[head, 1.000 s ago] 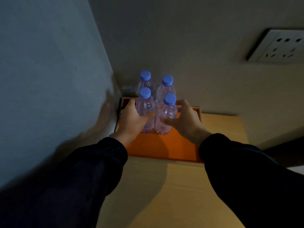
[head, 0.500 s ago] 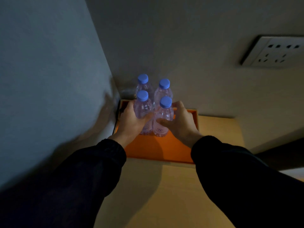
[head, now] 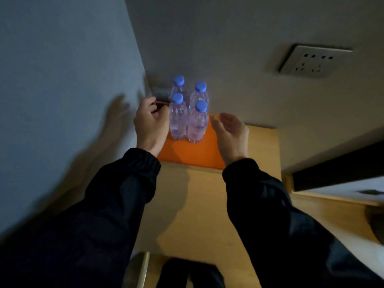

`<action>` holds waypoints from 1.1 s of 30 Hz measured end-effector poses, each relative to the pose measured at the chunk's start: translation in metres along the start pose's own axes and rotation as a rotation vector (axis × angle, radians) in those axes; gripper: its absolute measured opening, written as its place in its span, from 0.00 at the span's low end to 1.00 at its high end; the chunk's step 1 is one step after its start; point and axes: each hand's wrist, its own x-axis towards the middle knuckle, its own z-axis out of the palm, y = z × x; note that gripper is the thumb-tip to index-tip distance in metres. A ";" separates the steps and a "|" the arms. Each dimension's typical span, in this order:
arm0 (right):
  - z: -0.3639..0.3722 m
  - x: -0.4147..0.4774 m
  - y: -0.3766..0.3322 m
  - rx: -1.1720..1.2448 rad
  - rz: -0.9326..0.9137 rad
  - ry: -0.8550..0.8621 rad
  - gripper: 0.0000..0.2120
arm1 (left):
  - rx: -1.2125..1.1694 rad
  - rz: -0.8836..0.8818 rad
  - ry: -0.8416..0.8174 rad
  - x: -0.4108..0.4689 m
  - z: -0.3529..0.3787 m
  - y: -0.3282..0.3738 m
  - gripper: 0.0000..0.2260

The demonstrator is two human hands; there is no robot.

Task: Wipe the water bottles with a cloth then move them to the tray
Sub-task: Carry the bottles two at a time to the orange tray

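- While my left hand [head: 150, 124] and right hand [head: 230, 129] hang apart over the tray [head: 187, 152], neither one grips anything.
- Between the hands stand four blue-capped bottles [head: 200, 94], upright on the tray in a tight two-by-two block.
- Left hand: fingers loosely curled, just beside the near-left bottle [head: 177, 121]; I cannot tell whether the thumb touches it.
- Right hand: palm turned inward, fingers relaxed, a clear gap from the near-right bottle [head: 197, 125].
- Beyond the right hand, a socket [head: 311, 61] sits on the wall [head: 228, 38]; below both wrists lies the table [head: 197, 204].
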 end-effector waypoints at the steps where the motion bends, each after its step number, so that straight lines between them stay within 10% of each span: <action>1: -0.007 -0.011 -0.006 0.009 -0.027 -0.015 0.15 | -0.037 0.018 -0.003 -0.012 -0.007 0.006 0.16; 13: -0.102 -0.164 -0.012 0.211 -0.020 -0.395 0.19 | -0.307 0.022 0.097 -0.208 -0.095 0.059 0.06; 33: -0.085 -0.424 0.014 -0.109 -0.180 -1.158 0.15 | -0.394 -0.219 1.002 -0.559 -0.283 -0.044 0.13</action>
